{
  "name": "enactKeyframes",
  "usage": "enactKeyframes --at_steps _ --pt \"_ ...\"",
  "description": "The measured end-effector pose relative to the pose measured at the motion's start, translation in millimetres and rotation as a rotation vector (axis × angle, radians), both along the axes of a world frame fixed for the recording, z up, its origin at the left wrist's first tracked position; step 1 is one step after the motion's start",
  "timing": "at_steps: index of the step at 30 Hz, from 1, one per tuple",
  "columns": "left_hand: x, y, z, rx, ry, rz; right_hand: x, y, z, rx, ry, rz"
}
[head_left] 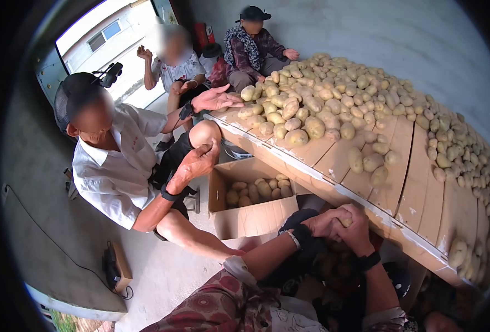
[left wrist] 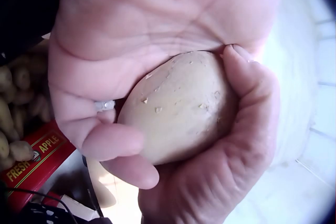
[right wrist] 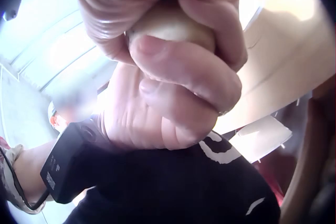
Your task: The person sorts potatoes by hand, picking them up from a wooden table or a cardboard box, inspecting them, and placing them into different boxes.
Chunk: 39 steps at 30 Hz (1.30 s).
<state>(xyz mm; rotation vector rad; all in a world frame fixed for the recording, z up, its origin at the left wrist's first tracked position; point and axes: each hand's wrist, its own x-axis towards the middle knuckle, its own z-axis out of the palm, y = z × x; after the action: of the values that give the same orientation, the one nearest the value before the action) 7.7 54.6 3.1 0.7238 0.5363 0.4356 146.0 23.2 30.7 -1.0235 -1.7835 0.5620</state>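
A single pale potato (head_left: 345, 222) is held between both hands, close beside the table's front edge. My left hand (head_left: 322, 223), with a ring on one finger, cups it and curls its fingers round one side. From the other side my right hand (head_left: 358, 232) grips it, its thumb against the skin. Small flakes dot the smooth surface of the potato (left wrist: 181, 108) in the left wrist view. Seen from the right wrist, fingers of the left hand (right wrist: 173, 87) cover much of it.
Many potatoes (head_left: 339, 99) are heaped on the cardboard-covered table (head_left: 333, 157). Below stands an open cardboard box (head_left: 250, 221) of potatoes. A person in a white shirt (head_left: 112, 160) sits to the left; two more people sit at the back. A red "Fresh Apple" box (left wrist: 42, 153) lies below.
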Motion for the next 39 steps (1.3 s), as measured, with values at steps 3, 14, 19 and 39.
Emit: enactKeyframes --at_steps 3,14,19,39 --pt "-0.1 -5.5 -3.1 0.008 -0.023 -0.002 -0.6 -3.2 3.4 0.034 -0.012 0.007" --pt "-6.7 -5.7 5.6 -0.051 0.005 -0.006 5.8 -0.2 12.7 0.1 -0.112 0.106" --pt "-11.2 -5.5 5.8 0.013 0.164 -0.088 16.8 3.7 -2.2 0.033 -0.149 0.236" --pt "-34.1 8.6 26.5 0.525 0.241 -0.256 -3.1 20.1 -0.4 -0.384 0.033 0.384"
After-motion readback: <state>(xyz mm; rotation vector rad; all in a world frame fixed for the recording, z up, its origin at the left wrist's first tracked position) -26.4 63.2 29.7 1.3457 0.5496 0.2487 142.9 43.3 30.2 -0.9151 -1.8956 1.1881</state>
